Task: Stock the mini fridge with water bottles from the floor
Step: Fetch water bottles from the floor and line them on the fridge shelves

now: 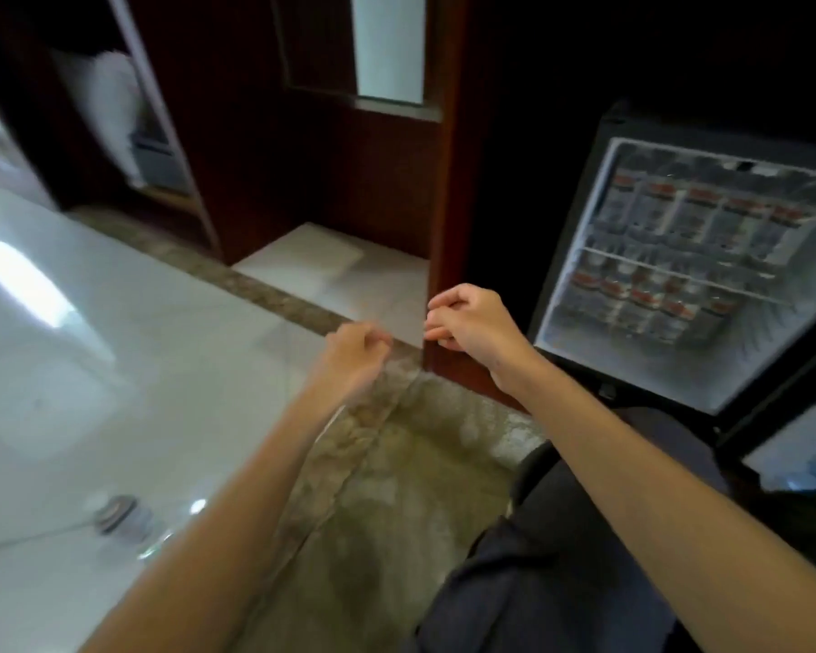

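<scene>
The mini fridge (580, 275) stands open at the right, set into a dark wooden cabinet. Water bottles with red labels (707, 214) fill its upper shelf, and more bottles (641, 299) stand on the lower shelf. My left hand (354, 355) and my right hand (472, 327) are held close together above the floor, left of the fridge, both with fingers curled and pinched. A faint sheet of clear plastic wrap (283, 369) seems to hang between and below them; it is blurred. No loose bottle shows on the floor.
The fridge door (797, 445) hangs open at the lower right, beside my knee (585, 534). White glossy floor tiles (90, 346) meet a brown stone strip (396, 487). A small round grey object (116, 511) lies on the floor at lower left. A wooden post (448, 181) stands behind my hands.
</scene>
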Motion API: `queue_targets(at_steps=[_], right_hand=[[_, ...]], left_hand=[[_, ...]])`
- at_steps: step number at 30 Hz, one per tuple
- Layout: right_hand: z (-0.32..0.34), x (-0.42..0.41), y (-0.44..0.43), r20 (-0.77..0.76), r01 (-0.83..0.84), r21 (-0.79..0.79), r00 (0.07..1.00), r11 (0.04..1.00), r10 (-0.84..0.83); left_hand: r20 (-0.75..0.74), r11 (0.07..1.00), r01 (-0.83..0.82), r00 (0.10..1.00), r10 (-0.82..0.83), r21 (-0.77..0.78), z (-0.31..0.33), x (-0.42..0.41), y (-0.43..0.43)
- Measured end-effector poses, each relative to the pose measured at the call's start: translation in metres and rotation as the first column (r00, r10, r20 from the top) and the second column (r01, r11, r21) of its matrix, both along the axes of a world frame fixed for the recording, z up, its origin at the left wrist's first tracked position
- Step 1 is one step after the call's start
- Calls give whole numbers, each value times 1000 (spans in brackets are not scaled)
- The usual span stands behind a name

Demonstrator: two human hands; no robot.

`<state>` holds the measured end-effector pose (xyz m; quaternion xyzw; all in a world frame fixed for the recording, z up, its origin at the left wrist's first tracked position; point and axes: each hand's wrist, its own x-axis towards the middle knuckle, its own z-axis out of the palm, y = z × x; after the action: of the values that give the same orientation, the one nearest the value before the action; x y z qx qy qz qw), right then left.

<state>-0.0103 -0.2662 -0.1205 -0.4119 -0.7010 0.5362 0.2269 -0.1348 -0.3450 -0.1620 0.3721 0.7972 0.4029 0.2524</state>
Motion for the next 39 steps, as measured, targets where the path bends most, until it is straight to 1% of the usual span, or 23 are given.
queue_targets(at_steps=[2,4,6,9,12,14,16,19,21,23,27,28,31,33,35,37,39], right_hand=[[-19,-14,-34,35,-76,-47,996,996,77],[-41,-26,-65,114,-133,-87,983,987,142],[-61,-40,-91,181,-179,-118,963,977,198],[-88,-71,-128,230,-234,-166,936,958,268],[-109,-100,-159,252,-316,-172,902,933,352],[-120,-121,-174,250,-352,-162,889,922,384],[-127,-137,-182,266,-378,-137,876,916,402],[-139,-154,-189,304,-414,-118,850,902,430],[-147,-160,-192,329,-429,-133,831,894,448],[-156,-162,-192,355,-427,-149,819,892,451],[-166,-165,-187,365,-415,-156,819,897,442],[-168,-166,-186,366,-415,-154,819,897,442],[-172,-167,-186,365,-428,-163,811,889,457],[-177,-168,-186,378,-422,-167,807,891,453],[-180,-165,-186,399,-422,-166,798,891,452],[-183,-160,-186,424,-450,-151,775,880,469],[-185,-153,-186,454,-483,-135,746,865,488]], left_hand=[[11,997,-43,999,44,-63,-27,-9,-48],[10,984,-83,996,86,-158,-53,-16,-90],[26,969,-125,991,133,-211,-74,-23,-123],[46,936,-228,968,249,-267,-103,-41,-165],[25,883,-352,926,378,-311,-130,-65,-194],[-25,840,-439,890,455,-320,-144,-86,-207],[-125,789,-516,853,506,-333,-155,-109,-214],[-309,691,-596,803,510,-410,-178,-146,-227],[-378,635,-625,780,498,-454,-190,-168,-234],[-394,621,-615,788,473,-485,-199,-184,-239],[-306,691,-481,877,371,-539,-214,-212,-239],[-300,700,-464,886,355,-542,-218,-216,-238],[-326,714,-494,868,373,-497,-226,-223,-235],[-324,718,-489,871,369,-496,-231,-224,-234],[-286,723,-439,898,334,-533,-237,-219,-234],[-214,738,-363,932,293,-569,-241,-210,-232],[-204,733,-328,945,257,-596,-242,-201,-226]])
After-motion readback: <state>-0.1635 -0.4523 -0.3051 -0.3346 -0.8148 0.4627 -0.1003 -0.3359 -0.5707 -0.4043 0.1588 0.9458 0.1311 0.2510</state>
